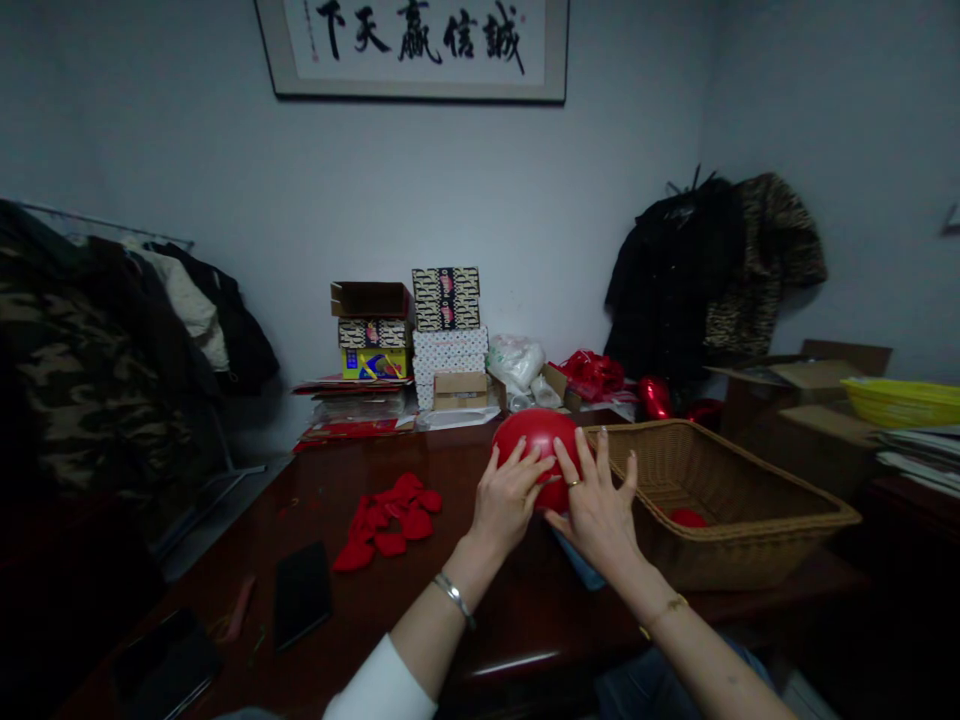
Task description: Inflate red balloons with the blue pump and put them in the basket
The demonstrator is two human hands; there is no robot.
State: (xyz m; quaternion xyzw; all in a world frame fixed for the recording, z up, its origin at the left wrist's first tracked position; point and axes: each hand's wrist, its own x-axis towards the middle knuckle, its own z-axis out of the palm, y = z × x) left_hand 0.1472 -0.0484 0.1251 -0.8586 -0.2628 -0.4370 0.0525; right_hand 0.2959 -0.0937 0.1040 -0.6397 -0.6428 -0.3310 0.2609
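At centre frame, both hands meet on 1 inflated red balloon (536, 432), held just above the dark wooden table (360, 640) and just beside the near-left corner of the wicker basket (757, 478). Left hand (510, 498): fingers spread over the balloon's lower left face, palm toward it, gripping. Right hand (600, 508): fingers fanned wide, thumb and index pressed to the balloon's right side, the remaining fingers lifted toward the basket rim; 1 ring (571, 483) visible. Balloon neck: cannot tell where it sits, hidden behind the fingers. Silver bracelet (454, 596) on the left wrist, white sleeve (379, 692) below it; thin gold chain (666, 606) on the right wrist. Basket interior: 1 small red item (686, 517) on the bottom, too dim to identify. Left of centre on the table: a pile of flat red pieces (394, 512), well apart from the hands. Lower left: 1 black phone (301, 592) lying flat, another dark slab (169, 660) nearer the frame corner. Far edge of the table, upper centre: stacked patterned boxes (446, 335), a white plastic bag (514, 362) and a shiny red foil shape (654, 397). Top of frame: framed calligraphy (420, 45) on the wall. Upper right: dark coats (712, 270) hanging. Right edge: yellow basin (900, 400) behind an open cardboard box (795, 385).
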